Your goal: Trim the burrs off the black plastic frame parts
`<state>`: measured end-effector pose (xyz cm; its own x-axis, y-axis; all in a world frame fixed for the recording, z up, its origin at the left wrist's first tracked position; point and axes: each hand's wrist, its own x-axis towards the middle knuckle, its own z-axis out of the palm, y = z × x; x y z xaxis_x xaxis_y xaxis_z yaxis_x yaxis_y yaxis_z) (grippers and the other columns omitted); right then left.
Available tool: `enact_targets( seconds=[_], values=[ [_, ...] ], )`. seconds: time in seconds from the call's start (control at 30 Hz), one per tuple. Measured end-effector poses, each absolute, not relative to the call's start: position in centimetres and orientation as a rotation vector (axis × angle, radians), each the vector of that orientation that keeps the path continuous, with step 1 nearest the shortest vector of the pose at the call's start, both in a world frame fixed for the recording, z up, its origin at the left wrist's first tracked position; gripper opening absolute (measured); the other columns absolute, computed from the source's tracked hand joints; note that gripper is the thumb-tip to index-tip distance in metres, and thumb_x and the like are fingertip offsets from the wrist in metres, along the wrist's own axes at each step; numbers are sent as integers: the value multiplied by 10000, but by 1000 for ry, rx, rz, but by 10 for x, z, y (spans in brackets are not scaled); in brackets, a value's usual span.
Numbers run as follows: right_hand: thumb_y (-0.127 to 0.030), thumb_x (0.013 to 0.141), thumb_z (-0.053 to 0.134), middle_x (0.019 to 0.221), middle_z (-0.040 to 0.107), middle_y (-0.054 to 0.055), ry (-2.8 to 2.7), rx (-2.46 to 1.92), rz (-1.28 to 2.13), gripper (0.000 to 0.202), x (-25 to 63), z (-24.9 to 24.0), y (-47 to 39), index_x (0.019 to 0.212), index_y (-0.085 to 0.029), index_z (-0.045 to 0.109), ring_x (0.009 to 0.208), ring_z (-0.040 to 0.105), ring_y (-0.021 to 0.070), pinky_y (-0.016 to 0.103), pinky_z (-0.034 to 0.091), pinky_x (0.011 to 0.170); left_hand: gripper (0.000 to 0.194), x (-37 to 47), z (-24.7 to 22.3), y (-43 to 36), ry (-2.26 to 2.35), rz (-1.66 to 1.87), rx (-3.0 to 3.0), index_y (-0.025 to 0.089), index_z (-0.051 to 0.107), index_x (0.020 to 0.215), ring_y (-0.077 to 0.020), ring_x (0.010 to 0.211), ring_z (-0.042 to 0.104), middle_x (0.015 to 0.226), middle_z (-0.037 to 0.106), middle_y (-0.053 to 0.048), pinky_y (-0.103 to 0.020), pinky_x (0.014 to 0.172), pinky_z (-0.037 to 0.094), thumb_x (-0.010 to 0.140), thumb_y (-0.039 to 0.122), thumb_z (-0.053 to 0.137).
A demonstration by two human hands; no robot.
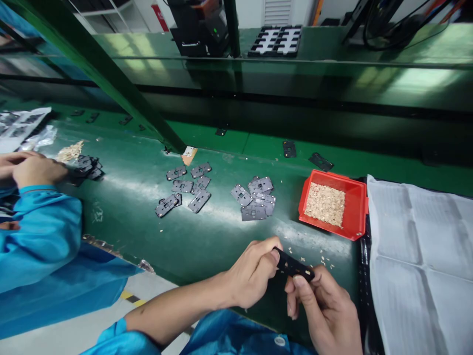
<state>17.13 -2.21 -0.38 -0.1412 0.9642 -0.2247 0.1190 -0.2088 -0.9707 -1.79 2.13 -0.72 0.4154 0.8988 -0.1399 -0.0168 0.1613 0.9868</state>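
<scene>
A small black plate [291, 265] with pale spots on it is held above the green bench between both hands. My left hand [254, 271] grips its left end between thumb and fingers. My right hand [325, 305] has thumb and forefinger on its right end, the other fingers curled below. Just beyond, a red bin [355, 209] holds many small beige pieces [325, 204], and a few such pieces lie loose on the bench [207, 246]. One pile of flat dark plates [260, 186] lies left of the bin, with another group [182, 186] farther left.
On the right is a black tray covered with white sheeting [436, 256]. A green post [121, 93] slants down to the bench. At the left, a person's hands [39, 170] work near dark parts. A few plates [289, 149] lie on the strip behind.
</scene>
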Motion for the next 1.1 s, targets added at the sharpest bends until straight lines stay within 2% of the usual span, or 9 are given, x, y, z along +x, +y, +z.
enact_targets(
  seconds=[0.23, 0.6, 0.83, 0.97, 1.03, 1.1],
  values=[
    [-440, 1085, 634, 589, 641, -43, -1222, -1440, 1405, 341, 166, 1, -26, 820, -226, 613, 469, 611, 101, 202, 493, 529, 345, -11, -7, 22, 999, 824, 1253, 220, 399, 799, -104, 548, 332, 642, 387, 60, -252, 565, 285, 1119, 324, 324],
    [-466, 1080, 636, 625, 678, -34, -1126, -1465, 1458, 343, 169, 4, -26, 834, -240, 558, 479, 620, 116, 228, 496, 533, 265, -11, -3, 27, 992, 763, 1375, 232, 380, 816, -107, 537, 300, 619, 345, 79, -267, 567, 266, 1079, 236, 345],
    [-505, 1062, 661, 606, 680, -19, -1046, -1505, 1491, 374, 174, 6, -22, 820, -227, 606, 483, 627, 129, 242, 515, 546, 124, -14, 7, 33, 966, 635, 1465, 228, 423, 881, -129, 624, 445, 720, 499, 47, -274, 637, 358, 982, 157, 439],
    [-478, 1080, 641, 597, 664, -31, -1047, -1447, 1513, 360, 182, 1, -20, 831, -220, 613, 473, 630, 125, 236, 548, 541, 25, -11, 18, 38, 807, 504, 1441, 223, 467, 1026, -147, 692, 557, 814, 652, 11, -278, 687, 430, 1051, 221, 464],
    [-434, 1082, 646, 629, 690, -22, -1121, -1418, 1438, 301, 186, -1, -19, 874, -218, 629, 509, 669, 136, 231, 577, 545, 144, -8, 22, 39, 805, 510, 1406, 219, 470, 1019, -147, 691, 573, 802, 668, 1, -279, 690, 438, 1119, 295, 400],
    [-356, 1062, 689, 748, 754, -1, -1167, -1438, 1209, 143, 191, -4, -20, 1024, -220, 666, 577, 719, 143, 231, 616, 577, 253, -5, 24, 38, 894, 533, 1406, 219, 465, 977, -140, 650, 530, 751, 607, 16, -277, 652, 409, 1151, 358, 344]
  ],
)
